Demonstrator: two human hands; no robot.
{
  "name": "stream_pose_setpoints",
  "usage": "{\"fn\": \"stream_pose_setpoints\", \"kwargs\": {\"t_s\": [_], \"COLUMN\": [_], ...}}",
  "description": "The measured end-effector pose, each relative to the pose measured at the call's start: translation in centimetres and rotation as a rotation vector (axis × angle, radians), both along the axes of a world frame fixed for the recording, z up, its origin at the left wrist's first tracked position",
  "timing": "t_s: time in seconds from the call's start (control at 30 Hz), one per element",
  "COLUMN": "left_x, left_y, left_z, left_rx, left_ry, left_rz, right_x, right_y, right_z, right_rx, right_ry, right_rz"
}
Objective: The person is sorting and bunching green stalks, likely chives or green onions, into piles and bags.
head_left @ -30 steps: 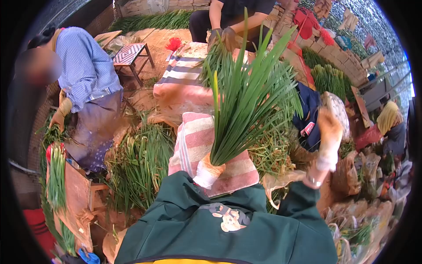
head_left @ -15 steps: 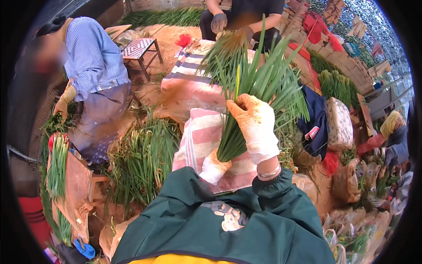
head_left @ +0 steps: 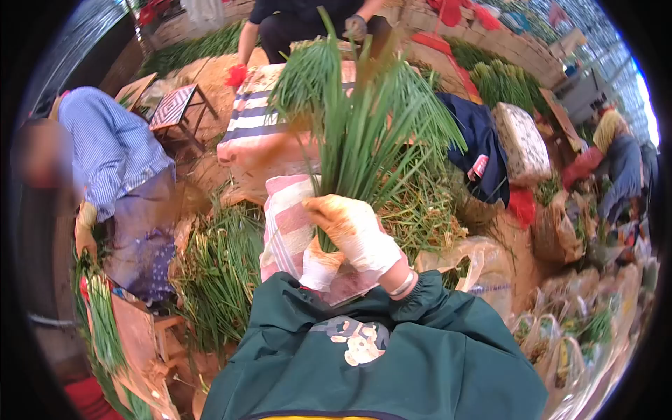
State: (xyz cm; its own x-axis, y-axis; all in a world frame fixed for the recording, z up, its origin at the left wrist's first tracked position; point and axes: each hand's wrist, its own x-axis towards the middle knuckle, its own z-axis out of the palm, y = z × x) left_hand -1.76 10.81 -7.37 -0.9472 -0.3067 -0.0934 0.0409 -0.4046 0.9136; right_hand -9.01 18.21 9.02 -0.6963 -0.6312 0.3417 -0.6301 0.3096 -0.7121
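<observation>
Plainly: one leaf bundle, above the fingers; left hand clasping its base; right hand across it, hold unclear; could scatter if clasp loosens.

The right hand, fingers pointing left, is close beside the left hand.

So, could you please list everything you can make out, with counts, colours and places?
held bunch: 1, green leaves, in the left hand
striped cloth: 1, pink-white, beneath the hands
covered surface: 1, striped pink-navy-white, ahead
leaf piles: several, green, both sides
stool: 1, red-white top, upper left
board: 1, brown, lower left
garment: 1, navy, right
cushion: 1, pale patterned, right
plastic bags: several, clear, lower right
other people: 3, blue or dark clothes, left, top, right
left hand: 1, white-orange glove, centre
right hand: 1, white-orange glove, centre
</observation>
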Motion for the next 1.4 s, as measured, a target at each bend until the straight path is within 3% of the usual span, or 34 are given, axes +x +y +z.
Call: {"fn": "stream_pose_setpoints", "kwargs": {"t_s": [0.07, 0.1, 0.13, 0.17, 0.23, 0.3, 0.37, 0.4, 0.43, 0.47, 0.5, 0.53, 0.57, 0.6, 0.63, 0.67, 0.7, 0.73, 0.77, 0.8, 0.83, 0.87, 0.9, 0.97, 1.07, 1.1, 1.17, 1.23, 1.3, 1.33, 1.4], "left_x": [0.1, 0.0, 0.0, 0.0, -0.2, -0.1, 0.3, 0.2, 0.4, 0.7, 1.0, 1.3, 1.4, 1.7, 2.1, 2.6, 2.9, 3.6, 3.8, 4.0, 4.2, 4.2, 3.9, 3.6, 3.7, 3.6, 3.6, 4.1, 4.9, 5.1, 5.1], "left_y": [-0.2, -0.2, -0.2, -0.2, -0.7, -1.2, -0.5, -1.0, -1.2, -1.3, -1.4, -1.6, -1.7, -1.9, -2.1, -2.4, -2.6, -2.1, -1.9, -1.5, -1.2, -1.2, -1.3, -1.7, -2.4, -2.8, -3.4, -3.4, -3.8, -4.2, -4.0], "left_z": [-0.7, -0.5, -0.3, -0.5, -1.9, -3.5, 0.2, -0.4, 0.8, 2.1, 2.4, 2.5, 2.8, 3.7, 4.6, 5.4, 5.7, 5.6, 5.3, 5.6, 5.7, 5.6, 5.6, 5.7, 5.8, 5.5, 4.9, 4.2, 0.9, -0.3, 2.1], "left_rx": [-0.038, 0.455, 0.950, 0.942, 0.603, 0.268, 0.024, -0.041, -0.202, -0.362, -0.357, -0.198, -0.038, 0.024, 0.028, 0.123, 0.213, 0.278, 0.390, 0.464, 0.537, 0.527, 0.552, 0.565, 0.580, 0.577, 0.708, 0.711, 0.816, 0.844, 0.971], "left_ry": [-0.024, 0.015, 0.047, 0.040, -0.028, -0.092, -0.083, -0.101, -0.115, -0.131, -0.148, -0.158, -0.160, -0.198, -0.200, -0.259, -0.317, -0.203, -0.236, -0.216, -0.198, -0.207, -0.174, -0.139, -0.085, -0.084, -0.075, -0.043, -0.143, -0.168, -0.244], "left_rz": [-0.019, -0.025, -0.026, -0.035, -0.067, -0.084, -0.048, -0.063, -0.075, -0.083, -0.071, -0.119, -0.168, -0.214, -0.214, -0.353, -0.497, -0.524, -0.601, -0.631, -0.660, -0.667, -0.728, -0.782, -0.772, -0.770, -0.846, -0.831, -0.900, -0.928, -0.988], "right_x": [0.5, 0.7, 0.9, 1.0, 1.2, 0.5, -0.4, -1.2, -2.8, -3.7, -4.8, -4.7, -5.3, -5.5, -6.3, -4.7, -3.4, -2.4, -1.5, -0.1, 0.9, 1.7, 2.4, 2.8, 2.4, 2.2, 2.2, 3.1, 4.1, 3.9, 2.5], "right_y": [0.0, -0.2, -0.7, -1.4, -2.6, -2.8, -1.8, -0.3, 1.6, 4.3, 7.4, 9.4, 12.4, 14.4, 17.9, 19.8, 20.1, 20.1, 19.5, 17.4, 16.1, 14.8, 13.7, 13.1, 14.0, 14.2, 14.0, 12.9, 11.3, 9.9, 6.5], "right_z": [-0.3, -0.3, -1.6, -2.0, -2.5, 0.1, 3.5, 4.6, 4.1, 4.5, 4.3, 5.3, 4.2, 2.8, -0.6, -2.2, -2.3, -3.5, -4.8, -2.1, -3.3, -2.7, -2.2, -2.7, -1.6, -0.9, 0.8, 2.4, 2.1, 1.4, -0.2], "right_rx": [0.010, 0.031, -0.297, -0.305, -0.637, -0.708, -0.873, -0.876, -0.929, -1.047, -0.887, -0.971, -0.797, -0.518, -0.011, 0.511, 0.721, 0.422, 0.046, -0.024, -0.070, 0.047, 0.069, 0.195, 0.344, 0.327, 0.226, 0.041, 0.375, 0.376, 0.265], "right_ry": [0.028, 0.065, -0.123, -0.123, -1.063, -1.127, -1.028, -0.952, -0.650, -0.709, -0.469, -0.526, -0.478, -0.457, -0.350, 0.189, 0.050, -0.088, -0.688, -0.842, -0.897, -0.880, -0.821, -0.503, -0.131, -0.124, 0.302, 0.460, 0.852, 0.852, 0.854], "right_rz": [0.007, 0.038, 0.062, 0.052, 0.116, 0.087, 0.027, 0.017, 0.040, 0.038, -0.178, -0.300, -0.333, -0.398, -0.500, -0.613, -0.597, -0.504, -0.442, -0.290, -0.207, -0.149, -0.025, -0.069, -0.302, -0.373, -0.473, -0.093, 0.274, 0.265, 0.561]}}
